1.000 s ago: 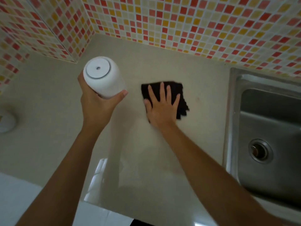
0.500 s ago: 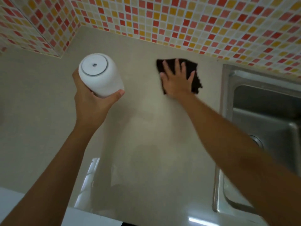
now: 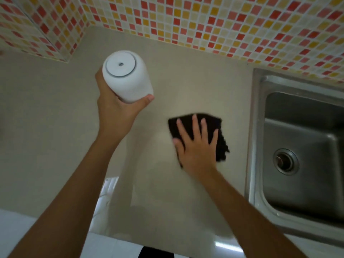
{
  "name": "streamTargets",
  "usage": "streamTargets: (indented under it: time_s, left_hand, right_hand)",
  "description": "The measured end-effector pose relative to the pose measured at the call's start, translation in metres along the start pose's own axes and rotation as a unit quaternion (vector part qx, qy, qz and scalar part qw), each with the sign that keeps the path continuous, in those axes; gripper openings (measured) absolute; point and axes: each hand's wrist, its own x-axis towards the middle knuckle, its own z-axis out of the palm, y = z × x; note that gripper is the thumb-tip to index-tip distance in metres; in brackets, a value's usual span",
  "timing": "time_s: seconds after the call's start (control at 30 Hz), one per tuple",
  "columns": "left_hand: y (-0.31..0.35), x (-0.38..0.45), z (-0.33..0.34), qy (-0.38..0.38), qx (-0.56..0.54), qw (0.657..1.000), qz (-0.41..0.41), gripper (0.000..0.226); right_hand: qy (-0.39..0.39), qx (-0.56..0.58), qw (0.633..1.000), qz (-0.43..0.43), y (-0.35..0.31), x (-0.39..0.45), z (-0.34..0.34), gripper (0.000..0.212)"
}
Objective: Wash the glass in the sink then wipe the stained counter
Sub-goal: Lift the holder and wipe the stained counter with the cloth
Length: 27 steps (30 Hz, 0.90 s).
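A person's right hand [image 3: 197, 146] lies flat, fingers spread and straight, pressing a dark cloth [image 3: 214, 125] onto the beige counter [image 3: 55, 127]. The cloth sits directly under the palm, its ragged edge showing past the fingertips and on the side toward the steel sink [image 3: 301, 146], which lies just beyond. The left hand [image 3: 115, 116] is held raised above the counter, away from the sink, fingers and thumb curled round a white cylindrical container [image 3: 126, 77], upright. The right hand does the wiping; bare counter lies between the two hands.
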Motion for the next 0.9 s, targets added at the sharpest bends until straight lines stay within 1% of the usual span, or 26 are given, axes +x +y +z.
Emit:
streamTargets:
  time_s: [0.03,0.1,0.17,0.2,0.23,0.3,0.37,0.4,0.43,0.47,0.53,0.57,0.63,0.67,0.8,0.87,0.9]
  left_hand:
    - [-0.001,-0.002,-0.001,0.003,0.003,1.000,0.001,0.104]
    - [-0.003,-0.006,-0.006,0.011,0.007,1.000,0.002,0.104]
    - [-0.005,-0.011,-0.013,0.020,0.017,1.000,0.004,0.103]
    - [-0.005,-0.012,-0.017,0.023,0.022,0.999,0.006,0.102]
    - [-0.006,-0.014,-0.020,0.024,0.026,0.999,0.008,0.102]
    - [-0.006,-0.014,-0.027,0.024,0.033,0.999,0.012,0.102]
    - [-0.005,-0.014,-0.032,0.026,0.033,0.999,0.011,0.102]
    - [-0.004,-0.014,-0.033,0.028,0.031,0.999,0.011,0.101]
    - [-0.002,-0.014,-0.034,0.030,0.030,0.999,0.014,0.100]
    - [-0.001,-0.014,-0.034,0.029,0.030,0.999,0.018,0.100]
    - [0.001,-0.015,-0.032,0.021,0.030,0.999,0.023,0.099]
    - [0.001,-0.016,-0.031,0.016,0.031,0.999,0.025,0.099]
    - [0.002,-0.019,-0.028,0.007,0.033,0.999,0.027,0.101]
    - [0.001,-0.020,-0.025,0.003,0.033,0.999,0.026,0.102]
    - [-0.002,-0.026,-0.016,0.001,0.016,1.000,0.003,0.104]
    - [-0.003,-0.029,-0.011,-0.001,0.010,1.000,-0.008,0.104]
    - [-0.004,-0.029,-0.009,-0.004,0.007,1.000,-0.011,0.103]
  right_hand:
    - [-0.006,0.007,1.000,0.027,0.007,0.043,-0.005,0.055]
    - [-0.053,0.035,0.992,0.108,0.014,0.119,-0.011,0.056]
    - [-0.089,0.038,0.982,0.163,0.004,0.155,-0.012,0.058]
    - [-0.091,0.031,0.982,0.161,-0.005,0.154,-0.010,0.058]
    - [-0.081,0.024,0.987,0.139,-0.016,0.143,-0.006,0.057]
    - [-0.033,0.013,0.996,0.077,-0.044,0.094,0.007,0.057]
    - [0.013,0.037,0.999,0.033,-0.081,0.028,0.019,0.057]
    - [0.016,0.057,0.998,0.010,-0.103,-0.007,0.023,0.056]
    - [0.002,0.072,0.997,-0.023,-0.125,-0.041,0.024,0.057]
    - [-0.029,0.077,0.995,-0.064,-0.143,-0.071,0.025,0.057]
    - [-0.080,0.072,0.986,-0.131,-0.160,-0.110,0.026,0.056]
    - [-0.081,0.070,0.984,-0.145,-0.155,-0.116,0.026,0.054]
    - [-0.052,0.062,0.986,-0.142,-0.126,-0.114,0.024,0.052]
    - [-0.043,0.050,0.990,-0.123,-0.105,-0.114,0.022,0.052]
    - [-0.025,-0.012,1.000,0.012,-0.019,-0.127,0.008,0.054]
    - [-0.041,-0.018,0.998,0.051,-0.005,-0.125,0.001,0.054]
    - [-0.045,-0.019,0.997,0.053,-0.004,-0.115,-0.001,0.054]
